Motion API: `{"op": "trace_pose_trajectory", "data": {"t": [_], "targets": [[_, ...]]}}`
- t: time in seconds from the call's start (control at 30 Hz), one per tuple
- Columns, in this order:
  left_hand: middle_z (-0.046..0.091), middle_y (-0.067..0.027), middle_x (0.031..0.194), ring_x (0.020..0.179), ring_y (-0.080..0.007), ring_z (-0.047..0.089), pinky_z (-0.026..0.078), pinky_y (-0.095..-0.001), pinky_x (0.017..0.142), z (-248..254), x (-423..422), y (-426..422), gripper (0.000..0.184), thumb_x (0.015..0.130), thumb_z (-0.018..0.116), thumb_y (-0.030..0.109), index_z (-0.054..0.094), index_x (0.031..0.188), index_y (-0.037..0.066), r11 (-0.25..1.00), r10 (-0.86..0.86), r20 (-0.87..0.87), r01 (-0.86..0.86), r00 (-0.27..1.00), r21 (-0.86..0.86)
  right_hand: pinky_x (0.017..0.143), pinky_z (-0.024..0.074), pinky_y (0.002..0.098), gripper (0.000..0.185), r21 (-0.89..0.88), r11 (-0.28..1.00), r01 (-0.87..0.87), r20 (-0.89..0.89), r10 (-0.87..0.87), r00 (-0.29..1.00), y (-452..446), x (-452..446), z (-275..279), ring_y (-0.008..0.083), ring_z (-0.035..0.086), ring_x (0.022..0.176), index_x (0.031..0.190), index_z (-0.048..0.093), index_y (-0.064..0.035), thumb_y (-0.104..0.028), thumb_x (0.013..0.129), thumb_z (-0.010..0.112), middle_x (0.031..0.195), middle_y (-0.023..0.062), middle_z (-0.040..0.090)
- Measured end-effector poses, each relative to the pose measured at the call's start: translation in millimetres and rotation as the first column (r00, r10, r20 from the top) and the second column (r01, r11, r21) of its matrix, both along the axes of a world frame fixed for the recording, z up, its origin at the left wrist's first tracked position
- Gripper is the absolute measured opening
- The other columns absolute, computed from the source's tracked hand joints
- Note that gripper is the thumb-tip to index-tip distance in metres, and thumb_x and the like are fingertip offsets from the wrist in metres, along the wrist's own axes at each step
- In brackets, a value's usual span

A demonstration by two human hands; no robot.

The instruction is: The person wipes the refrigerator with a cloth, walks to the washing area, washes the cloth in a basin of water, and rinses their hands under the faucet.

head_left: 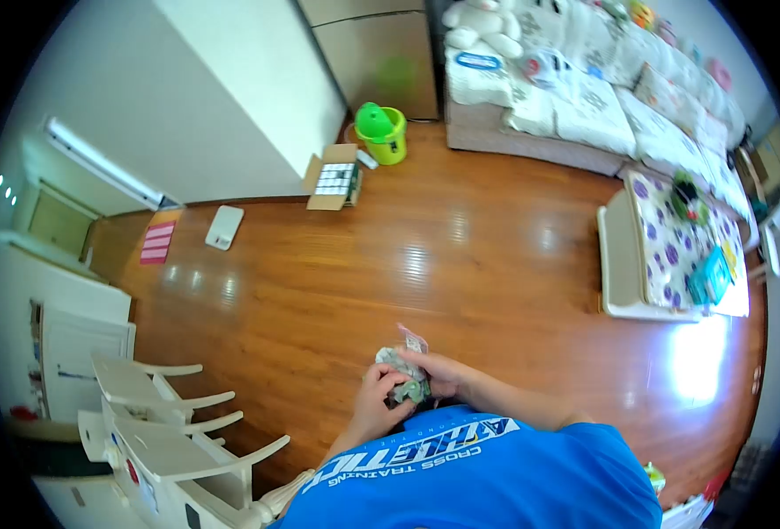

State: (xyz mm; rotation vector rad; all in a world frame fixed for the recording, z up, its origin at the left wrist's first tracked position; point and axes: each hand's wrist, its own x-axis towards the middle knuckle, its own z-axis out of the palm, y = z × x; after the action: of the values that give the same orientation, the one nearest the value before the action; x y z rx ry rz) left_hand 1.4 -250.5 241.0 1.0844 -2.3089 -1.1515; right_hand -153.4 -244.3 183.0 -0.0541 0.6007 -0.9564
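Observation:
Close to my chest I hold a crumpled, pale green and whitish bundle (413,391), which looks like a plastic bag. A strip with a pink edge sticks out at its top. My left hand (376,406) is closed on the bundle from the left, fingers bent over it. From the right, my right hand (441,374) grips it too, with the thumb across the upper part. What lies inside the bundle, if anything, I cannot make out.
White chairs (170,423) stand at the lower left. Ahead are an open cardboard box (326,201) and a green bucket (393,150). A white scale (224,227) lies on the wooden floor (319,291). At the right are a low table (619,282) and a sofa (531,145).

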Motion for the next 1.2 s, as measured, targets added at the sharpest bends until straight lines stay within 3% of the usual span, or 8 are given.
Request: {"op": "trace_pose_trajectory", "data": {"t": [0.13, 0.2, 0.27, 0.5, 0.73, 0.83, 1.0, 1.2], "targets": [[0.039, -0.0084, 0.108, 0.101, -0.0186, 0.045, 0.041, -0.0301, 0.083, -4.0, 39.2, -27.2, 0.046, 0.069, 0.067, 0.008, 0.044, 0.108, 0.002, 0.929, 0.214, -0.352, -0.079, 0.911, 0.361, 0.071, 0.0507, 0.0305, 0.042, -0.027, 0.92, -0.39, 0.092, 0.391, 0.916, -44.3, 28.8, 4.2, 0.0166, 0.058, 0.086, 0.113, 0.047, -0.0089, -0.023, 0.077, 0.064, 0.099, 0.0069, 0.058], [0.039, -0.0098, 0.112, 0.103, -0.0188, 0.044, 0.04, -0.0311, 0.086, 5.7, 59.8, -53.5, 0.045, 0.072, 0.063, 0.004, 0.041, 0.111, 0.001, 0.729, 0.472, -0.596, 0.092, 0.649, 0.678, 0.071, 0.0506, 0.0298, 0.041, -0.089, 0.907, -0.413, -0.043, 0.41, 0.911, -70.9, 42.3, 18.8, 0.0172, 0.059, 0.085, 0.109, 0.049, -0.0053, -0.019, 0.075, 0.067, 0.098, 0.0073, 0.059], [0.041, -0.0113, 0.114, 0.106, -0.0192, 0.042, 0.036, -0.0308, 0.091, 7.9, 78.8, -80.3, 0.042, 0.074, 0.055, -0.005, 0.04, 0.113, 0.001, 0.753, 0.477, -0.657, 0.115, 0.584, 0.648, 0.071, 0.0504, 0.0297, 0.039, -0.165, 0.896, -0.412, -0.132, 0.394, 0.909, -92.8, 59.1, 4.9, 0.0178, 0.06, 0.083, 0.107, 0.051, -0.0046, -0.015, 0.073, 0.067, 0.097, 0.0076, 0.06], [0.048, -0.0107, 0.109, 0.1, -0.0168, 0.049, 0.042, -0.0274, 0.083, -1.4, 118.2, -171.8, 0.028, 0.078, 0.054, -0.003, 0.046, 0.106, -0.002, 0.741, 0.484, -0.557, 0.023, 0.675, 0.671, 0.078, 0.0471, 0.0297, 0.046, -0.194, 0.96, -0.204, -0.291, 0.142, 0.946, -165.4, 83.0, 20.5, 0.0171, 0.057, 0.091, 0.114, 0.046, -0.0027, -0.005, 0.072, 0.064, 0.104, 0.0082, 0.057], [0.049, -0.008, 0.108, 0.098, -0.0132, 0.048, 0.044, -0.0231, 0.072, -27.7, 118.5, -240.8, 0.032, 0.077, 0.058, 0.002, 0.049, 0.108, 0.002, 0.906, 0.396, -0.49, -0.245, 0.777, 0.344, 0.083, 0.0435, 0.0293, 0.052, -0.307, 0.943, -0.13, -0.349, 0.016, 0.937, -209.8, 70.1, 31.0, 0.0167, 0.053, 0.098, 0.119, 0.042, -0.0035, -0.002, 0.072, 0.063, 0.108, 0.007, 0.054], [0.045, -0.0071, 0.115, 0.103, -0.0144, 0.045, 0.045, -0.0273, 0.078, -26.6, 100.3, -268.6, 0.043, 0.085, 0.052, 0.013, 0.037, 0.124, 0.005, 0.678, 0.405, -0.372, -0.002, 0.835, 0.735, 0.085, 0.0427, 0.0297, 0.06, -0.221, 0.968, -0.116, -0.304, 0.045, 0.951, -235.7, 61.2, 42.4, 0.0173, 0.052, 0.1, 0.127, 0.034, -0.006, -0.002, 0.073, 0.061, 0.113, 0.0083, 0.051], [0.051, -0.0068, 0.103, 0.093, -0.0141, 0.051, 0.045, -0.0281, 0.079, -18.6, 52.5, -313.5, 0.037, 0.088, 0.049, 0.018, 0.039, 0.121, 0.004, 0.667, 0.467, -0.435, 0.016, 0.77, 0.745, 0.088, 0.0404, 0.0313, 0.066, -0.267, 0.957, -0.114, -0.174, 0.069, 0.982, -295.5, 24.4, 26.3, 0.0193, 0.049, 0.104, 0.132, 0.025, -0.0074, -0.004, 0.076, 0.059, 0.117, 0.009, 0.048], [0.051, -0.0014, 0.078, 0.067, -0.0078, 0.05, 0.045, -0.0212, 0.056, -17.7, 0.4, -399.7, 0.016, 0.086, 0.052, 0.018, 0.049, 0.095, 0.005, 0.694, 0.597, -0.389, -0.208, 0.701, 0.689, 0.099, 0.0266, 0.0329, 0.075, -0.527, 0.806, -0.269, -0.473, -0.016, 0.881, -398.9, -38.0, 25.0, 0.0204, 0.034, 0.118, 0.135, 0.017, -0.0067, -0.016, 0.077, 0.063, 0.128, 0.0107, 0.034]]}}
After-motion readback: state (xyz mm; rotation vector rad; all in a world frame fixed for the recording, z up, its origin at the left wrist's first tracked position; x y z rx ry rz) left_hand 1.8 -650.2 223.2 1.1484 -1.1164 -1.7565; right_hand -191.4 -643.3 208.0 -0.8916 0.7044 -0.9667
